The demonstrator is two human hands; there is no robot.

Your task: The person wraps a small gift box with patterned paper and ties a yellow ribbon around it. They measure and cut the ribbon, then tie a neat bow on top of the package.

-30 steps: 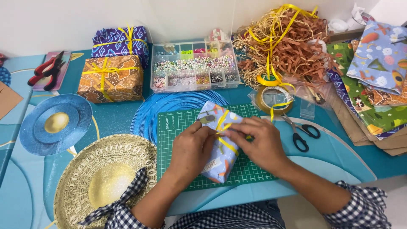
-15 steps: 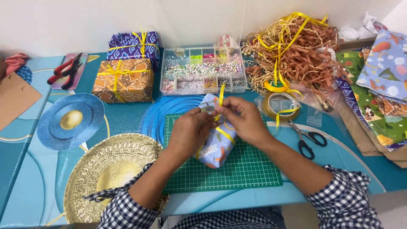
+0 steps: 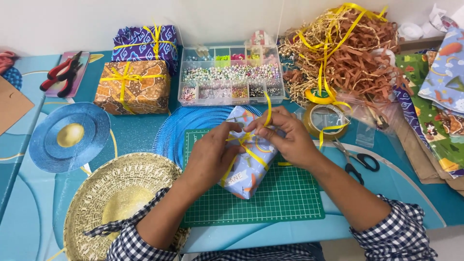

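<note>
Moved: small blue paper-wrapped parcel (image 3: pixel 249 157) has been turned more upright on the green gridded cutting mat (image 3: pixel 285 198).
Left hand (image 3: pixel 210 154): closed on the parcel.
Right hand (image 3: pixel 285 137): pinching yellow ribbon (image 3: pixel 267 110).
Surface: blue patterned tablecloth (image 3: pixel 140 130), white wall (image 3: pixel 193 14) behind.

Your clearest room is the near part of the green cutting mat (image 3: pixel 285 198), bare in front of the wrapped parcel (image 3: pixel 249 162). To your right, scissors (image 3: pixel 357 162) lie just off the mat and a tape roll (image 3: pixel 325 118) sits beyond them. Straight ahead, the bead organiser (image 3: pixel 231 77) blocks the far edge. Left, the gold woven plate (image 3: pixel 121 193) and blue plate (image 3: pixel 70 137) fill the desk (image 3: pixel 411 203). Shredded paper and ribbon (image 3: pixel 348 58) crowd the far right.
</note>
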